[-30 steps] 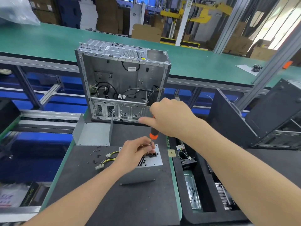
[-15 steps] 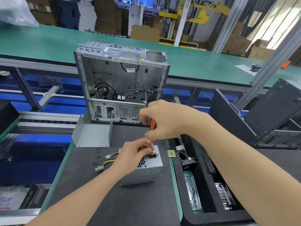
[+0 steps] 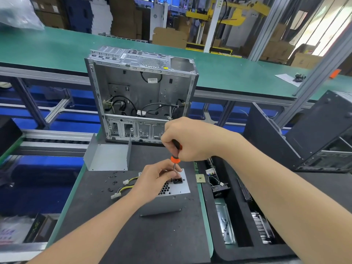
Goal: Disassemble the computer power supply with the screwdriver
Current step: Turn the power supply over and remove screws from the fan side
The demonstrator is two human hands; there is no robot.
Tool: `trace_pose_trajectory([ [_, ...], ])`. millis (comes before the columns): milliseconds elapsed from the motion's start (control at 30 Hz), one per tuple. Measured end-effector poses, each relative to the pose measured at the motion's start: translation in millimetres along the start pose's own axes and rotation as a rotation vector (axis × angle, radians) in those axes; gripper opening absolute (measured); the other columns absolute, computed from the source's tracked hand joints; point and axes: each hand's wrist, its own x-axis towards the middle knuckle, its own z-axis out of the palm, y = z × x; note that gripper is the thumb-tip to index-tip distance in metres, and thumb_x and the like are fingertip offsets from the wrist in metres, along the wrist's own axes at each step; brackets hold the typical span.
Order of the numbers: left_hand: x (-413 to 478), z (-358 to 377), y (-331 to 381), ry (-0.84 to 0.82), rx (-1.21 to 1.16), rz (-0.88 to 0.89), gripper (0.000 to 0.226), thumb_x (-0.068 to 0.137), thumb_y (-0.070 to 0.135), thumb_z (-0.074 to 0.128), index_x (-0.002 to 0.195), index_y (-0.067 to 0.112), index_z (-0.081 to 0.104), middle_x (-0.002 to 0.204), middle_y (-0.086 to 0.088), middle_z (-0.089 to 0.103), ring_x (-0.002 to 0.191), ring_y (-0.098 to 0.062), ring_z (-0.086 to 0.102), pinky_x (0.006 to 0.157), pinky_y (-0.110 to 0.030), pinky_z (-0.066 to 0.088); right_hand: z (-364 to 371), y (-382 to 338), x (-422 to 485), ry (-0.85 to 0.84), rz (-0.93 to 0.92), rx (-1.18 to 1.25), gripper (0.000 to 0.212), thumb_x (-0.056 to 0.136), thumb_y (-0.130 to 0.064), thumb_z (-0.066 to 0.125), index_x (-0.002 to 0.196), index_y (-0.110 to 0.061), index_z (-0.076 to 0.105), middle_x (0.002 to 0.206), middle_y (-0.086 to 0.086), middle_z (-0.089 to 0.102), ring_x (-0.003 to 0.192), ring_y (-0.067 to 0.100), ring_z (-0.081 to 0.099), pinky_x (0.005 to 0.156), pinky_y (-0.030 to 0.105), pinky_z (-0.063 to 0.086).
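Two bare hands meet over the power supply (image 3: 172, 196), a grey metal box lying on the black mat of the counter (image 3: 133, 235) a little in front of the open computer case (image 3: 141, 92). The right hand (image 3: 192, 139) is closed in a fist round the black and orange handle of the screwdriver (image 3: 176, 150), which stands nearly upright with its tip down on the top face of the box, near the black mains socket. The left hand (image 3: 157, 178) rests on that same face, covering part of the honeycomb vent, its fingers curled in and pinching the thin shaft just below the orange collar. Whether the tip sits in a screw cannot be told, as the fingers hide it.

Yellow and black cables (image 3: 125, 186) with white plugs trail from the left side of the box onto the mat. Several small dark screws (image 3: 112, 181) lie scattered just beyond them. A bent grey metal cover (image 3: 108, 157) sits between the screws and the case, open side up. A small square chip (image 3: 200, 178) lies at the right edge of the mat, near the box but apart from it. To the right, a black foam tray (image 3: 209, 221) holds wiring and metal parts, and dark case panels (image 3: 314, 141) lean behind it. A green conveyor belt (image 3: 57, 48) runs across behind the case
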Motion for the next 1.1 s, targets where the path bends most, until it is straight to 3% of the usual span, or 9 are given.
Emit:
trace_pose_trajectory([
  [133,0.4,2.5,-1.0,0.020,-0.006,0.000,0.021,0.100,0.000,0.060,0.092,0.018,0.070,0.091,0.000,0.077,0.093,-0.010,0.077,0.081,-0.015,0.053,4.6,1.2,-2.8,0.060,0.102,0.015,0.019,0.086,-0.029,0.068,0.103,-0.024,0.063,0.094,-0.004,0.057,0.092,0.016,0.054,0.072,0.034,0.048],
  [267,1.2,2.6,-2.0,0.008,0.009,0.009,0.029,0.100,0.001,0.060,0.089,0.026,0.069,0.089,0.001,0.077,0.093,-0.011,0.077,0.081,-0.015,0.052,17.0,-4.7,3.3,0.244,0.413,-0.281,0.062,0.096,-0.073,0.043,0.077,-0.014,0.049,0.071,0.000,0.046,0.060,0.021,0.051,0.050,0.030,0.033],
  [333,0.9,1.9,-2.9,-0.002,-0.015,0.002,0.030,0.100,0.003,0.062,0.090,0.030,0.070,0.091,0.003,0.077,0.095,-0.012,0.077,0.084,-0.016,0.054,19.2,-5.1,6.1,0.239,0.433,-0.242,0.060,0.099,-0.069,0.044,0.071,-0.016,0.043,0.071,0.001,0.046,0.057,0.020,0.047,0.048,0.029,0.031],
  [400,0.8,0.0,-4.2,-0.007,-0.010,-0.001,0.030,0.100,0.005,0.062,0.096,0.033,0.071,0.093,0.005,0.079,0.097,-0.011,0.076,0.086,-0.019,0.055,16.9,-1.6,6.2,0.204,0.356,-0.174,0.040,0.100,-0.053,0.054,0.083,-0.017,0.054,0.081,0.002,0.056,0.067,0.025,0.056,0.050,0.028,0.034],
  [500,1.3,-3.1,-5.5,-0.032,0.007,-0.004,0.041,0.100,-0.001,0.057,0.104,0.037,0.073,0.096,0.006,0.079,0.101,-0.012,0.074,0.090,-0.021,0.056,11.7,0.9,2.3,0.145,0.232,-0.015,0.006,0.092,-0.028,0.063,0.095,-0.023,0.060,0.087,-0.005,0.058,0.087,0.024,0.061,0.064,0.038,0.054],
  [600,2.4,-6.0,-5.4,-0.030,0.144,0.001,0.058,0.092,-0.010,0.051,0.103,0.042,0.073,0.105,0.016,0.076,0.103,-0.005,0.070,0.089,-0.016,0.052,10.0,0.2,-1.0,0.114,0.177,0.079,0.011,0.082,-0.017,0.068,0.091,-0.022,0.062,0.086,-0.010,0.052,0.083,0.004,0.049,0.074,0.046,0.057],
  [767,7.8,-4.9,-3.5,-0.105,0.521,0.042,0.049,0.085,0.001,0.056,0.081,0.050,0.055,0.112,0.015,0.059,0.107,-0.010,0.049,0.089,-0.022,0.039,12.0,0.9,-4.3,0.152,0.164,0.119,0.010,0.080,-0.018,0.069,0.087,-0.022,0.063,0.085,-0.012,0.051,0.085,0.006,0.048,0.075,0.047,0.057],
  [900,7.0,-8.9,-3.8,-0.129,0.558,0.015,0.024,0.091,0.011,0.062,0.095,0.033,0.071,0.108,0.018,0.054,0.109,-0.006,0.050,0.094,-0.022,0.040,8.5,2.2,-9.1,0.200,0.165,0.144,0.009,0.080,-0.019,0.069,0.086,-0.021,0.064,0.086,-0.011,0.052,0.093,0.017,0.057,0.075,0.047,0.057],
  [1100,2.4,-12.8,-0.7,-0.099,0.522,0.035,0.017,0.089,0.014,0.069,0.093,0.030,0.074,0.108,0.019,0.060,0.110,-0.001,0.055,0.100,-0.020,0.040,1.9,1.4,-15.3,0.232,0.169,0.145,0.008,0.079,-0.018,0.070,0.084,-0.020,0.064,0.083,-0.012,0.053,0.090,0.014,0.055,0.073,0.049,0.057],
])
